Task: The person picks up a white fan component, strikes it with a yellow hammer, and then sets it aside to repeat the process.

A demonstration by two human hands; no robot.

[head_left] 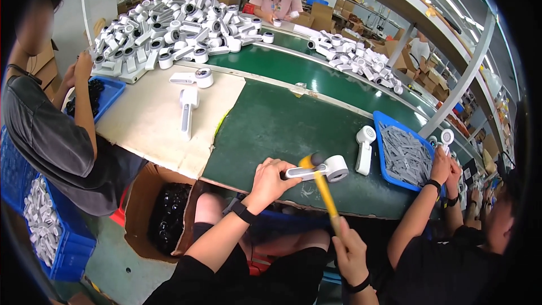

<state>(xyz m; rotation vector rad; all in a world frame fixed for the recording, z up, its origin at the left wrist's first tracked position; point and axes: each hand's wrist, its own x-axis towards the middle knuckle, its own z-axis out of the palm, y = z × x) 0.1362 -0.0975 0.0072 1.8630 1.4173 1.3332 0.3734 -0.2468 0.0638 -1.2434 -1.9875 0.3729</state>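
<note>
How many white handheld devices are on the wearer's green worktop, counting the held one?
2. The held device is in the left hand, partly behind the yellow hammer; the second device lies just left of the blue tray. None seems hidden.

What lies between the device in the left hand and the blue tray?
In the head view, another white device lies on the green tabletop, between the held device and the blue tray.

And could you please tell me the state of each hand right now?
Left hand: closed, holding a white-and-grey round-headed handheld device.
Right hand: closed, holding a yellow-handled hammer.
</note>
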